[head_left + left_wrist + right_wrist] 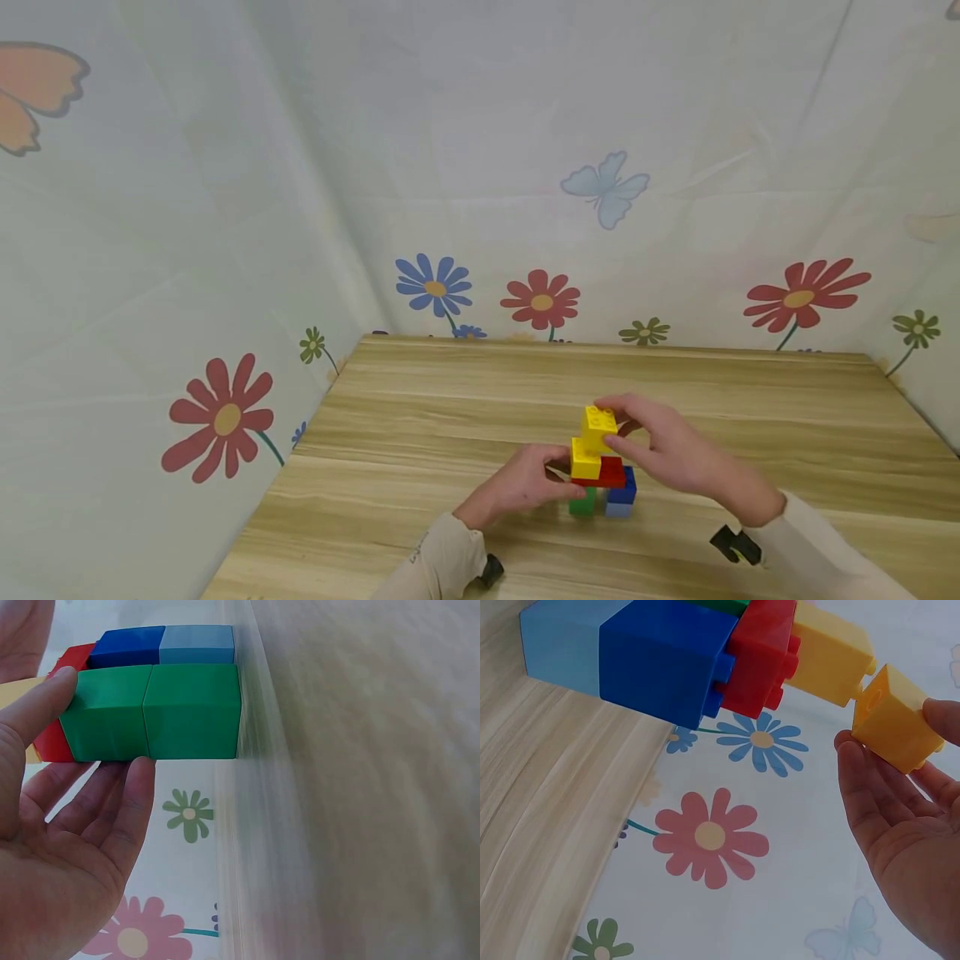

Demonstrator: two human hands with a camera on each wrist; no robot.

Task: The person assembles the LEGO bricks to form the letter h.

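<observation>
A small structure of toy building bricks stands on the table. Two green bricks [150, 712] form one column; a dark blue brick [664, 660] over a light blue brick [562, 646] forms the other. A red brick [759, 656] bridges both, topped at its left side by a yellow brick [831, 656]. My left hand [525, 482] holds the upper green brick between thumb and fingers, near the red one. With thumb and fingertips, my right hand [678, 450] pinches a second yellow brick [900, 720], tilted, its lower edge close by the studs of the first.
The wood-grain table [420, 400] extends around the bricks. Behind it and at its left hangs a pale cloth [480, 150] printed with flowers and butterflies. Dark camera mounts [736, 545] sit at both wrists, by the light sleeves [817, 550].
</observation>
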